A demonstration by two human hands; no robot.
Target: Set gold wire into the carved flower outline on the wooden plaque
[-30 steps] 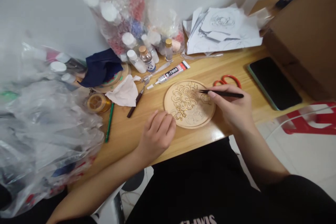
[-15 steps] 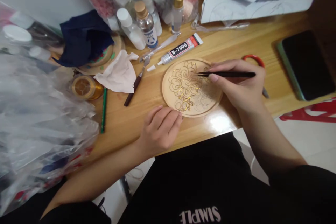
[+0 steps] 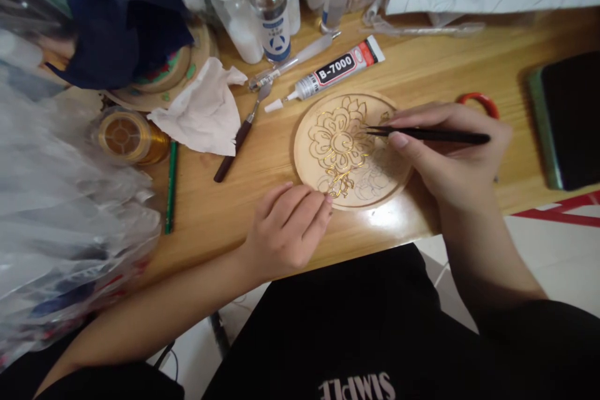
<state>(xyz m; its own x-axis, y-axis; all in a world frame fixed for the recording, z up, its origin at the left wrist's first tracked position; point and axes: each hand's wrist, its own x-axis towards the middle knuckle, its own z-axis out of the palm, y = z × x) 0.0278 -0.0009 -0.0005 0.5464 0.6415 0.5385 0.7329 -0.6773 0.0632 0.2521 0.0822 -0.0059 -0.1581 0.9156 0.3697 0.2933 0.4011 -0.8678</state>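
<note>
A round wooden plate (image 3: pixel 307 165) lies on the table, with a flower outlined in gold wire and pencil lines at its lower right. My right hand (image 3: pixel 464 150) is closed around black tweezers (image 3: pixel 440 135), whose tips are over the upper right of the flower. Whether a bit of wire sits between the tips is too small to tell. At the plate's lower left rim, my left hand (image 3: pixel 288 228) rests palm down on the table, its fingers loosely bent and lying side by side, fingertips touching the rim, with nothing visible in them.
Behind the plate lie a B-7000 glue tube (image 3: pixel 335 72) and a clear pen-like tool (image 3: pixel 300 61). Left are a small palette knife (image 3: pixel 239 140), a crumpled tissue (image 3: pixel 201 109), a gold wire spool (image 3: pixel 134 136) and a green pencil (image 3: pixel 171 190). Orange-handled scissors (image 3: pixel 485 102) and a phone (image 3: pixel 572 119) lie right.
The camera view has moved nearer, so the plate and tools look larger. Against the plate, the tweezers and both hands stay in nearly the same place.
</note>
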